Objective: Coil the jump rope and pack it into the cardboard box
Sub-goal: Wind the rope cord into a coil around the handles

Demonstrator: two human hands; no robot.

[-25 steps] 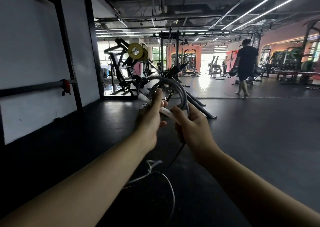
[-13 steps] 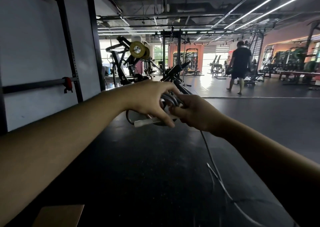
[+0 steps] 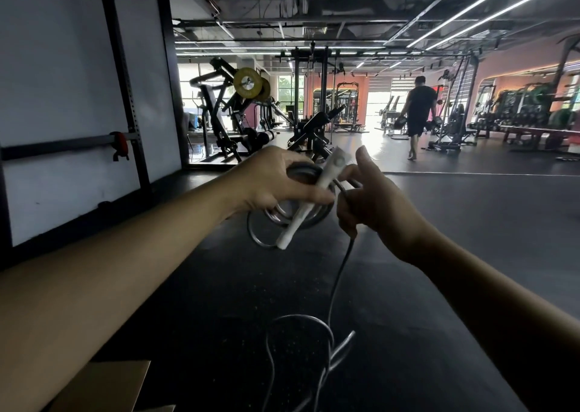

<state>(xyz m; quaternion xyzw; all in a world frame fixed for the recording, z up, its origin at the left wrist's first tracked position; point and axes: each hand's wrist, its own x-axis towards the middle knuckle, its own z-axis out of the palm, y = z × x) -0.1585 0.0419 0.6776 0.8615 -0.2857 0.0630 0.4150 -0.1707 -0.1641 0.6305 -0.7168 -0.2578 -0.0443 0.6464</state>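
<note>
Both hands hold the jump rope (image 3: 314, 192): left (image 3: 276, 179), right (image 3: 373, 201); cardboard box (image 3: 103, 383) below.

dim foreground | ceiling strip lights (image 3: 489, 6) | window glare | wide-angle edge distortion

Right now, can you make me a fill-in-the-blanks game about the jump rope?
1. The left hand holds the coiled rope and a ____ handle.
2. The right hand grips the loose rope, which hangs down to the ____.
3. The cardboard box sits at the bottom ____ of the view.

Missing words: white; floor; left
</note>
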